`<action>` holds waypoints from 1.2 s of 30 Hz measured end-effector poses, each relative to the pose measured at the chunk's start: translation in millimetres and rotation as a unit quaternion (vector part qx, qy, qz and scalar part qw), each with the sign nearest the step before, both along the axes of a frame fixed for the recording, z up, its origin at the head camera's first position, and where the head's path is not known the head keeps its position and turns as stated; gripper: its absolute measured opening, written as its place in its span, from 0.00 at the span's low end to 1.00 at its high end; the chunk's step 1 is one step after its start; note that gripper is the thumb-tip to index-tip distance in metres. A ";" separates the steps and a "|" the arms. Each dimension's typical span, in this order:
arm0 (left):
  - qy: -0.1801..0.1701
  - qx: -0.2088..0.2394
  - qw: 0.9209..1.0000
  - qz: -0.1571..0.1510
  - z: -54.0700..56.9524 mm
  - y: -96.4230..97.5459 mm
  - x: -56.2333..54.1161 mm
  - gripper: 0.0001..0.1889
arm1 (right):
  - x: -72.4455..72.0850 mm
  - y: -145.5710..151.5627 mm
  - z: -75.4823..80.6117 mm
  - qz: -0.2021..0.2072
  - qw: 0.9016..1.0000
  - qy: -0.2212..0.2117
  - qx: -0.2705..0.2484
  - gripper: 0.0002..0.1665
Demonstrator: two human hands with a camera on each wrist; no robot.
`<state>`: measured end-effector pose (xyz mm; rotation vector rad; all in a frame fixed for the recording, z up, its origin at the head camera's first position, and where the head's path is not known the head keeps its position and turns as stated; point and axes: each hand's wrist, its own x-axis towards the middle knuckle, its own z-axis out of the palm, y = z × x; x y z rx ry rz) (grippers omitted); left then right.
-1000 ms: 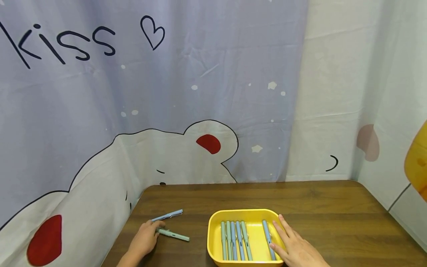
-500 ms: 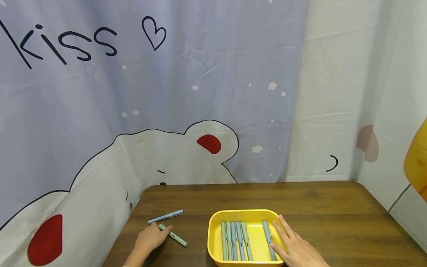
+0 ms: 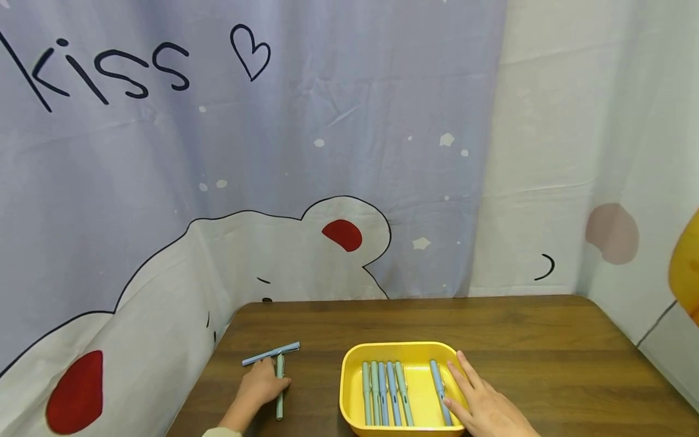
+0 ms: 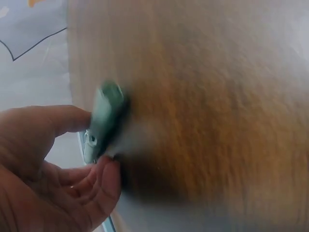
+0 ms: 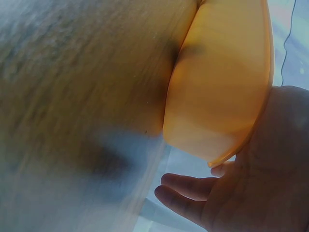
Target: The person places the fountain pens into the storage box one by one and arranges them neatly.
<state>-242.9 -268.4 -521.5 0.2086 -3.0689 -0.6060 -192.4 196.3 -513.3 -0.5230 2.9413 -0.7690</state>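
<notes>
In the head view my left hand (image 3: 260, 385) pinches a light green pen (image 3: 280, 408) between thumb and fingers, over the table's left side. The same green pen (image 4: 107, 108) is seen blurred in the left wrist view. A light blue pen (image 3: 263, 357) lies on the table just beyond the hand, close to the green pen's far end. My right hand (image 3: 491, 408) rests over the right rim of a yellow tray (image 3: 393, 345), its fingers extended. Inside the tray lie several green and blue pens (image 3: 382, 394) side by side, and a separate blue pen (image 3: 440, 393) near my right fingers.
The wooden table (image 3: 568, 358) carries the tray near its front middle. A printed curtain (image 3: 349, 121) hangs behind the table and along its sides. In the right wrist view, the tray's outer wall (image 5: 217, 82) stands against my right palm.
The green pen has swung from pointing rightward to lying straight front to back in my left hand, which has moved slightly right. The blue pen beyond it is uncovered. My right hand stays in place.
</notes>
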 end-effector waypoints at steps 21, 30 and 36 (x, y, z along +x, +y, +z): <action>-0.033 -0.041 0.999 0.009 5.1 2.3 11.3 0.30 | 1.5 -0.6 0.3 0.001 1.000 0.011 -0.003 0.44; -0.003 -0.028 0.999 -0.036 11.4 9.6 12.3 0.21 | 1.7 -0.4 0.9 -0.003 1.000 0.017 0.002 0.44; -0.028 0.070 0.996 -0.049 14.9 4.4 10.3 0.22 | 3.1 -1.2 0.5 -0.003 1.000 0.023 0.001 0.44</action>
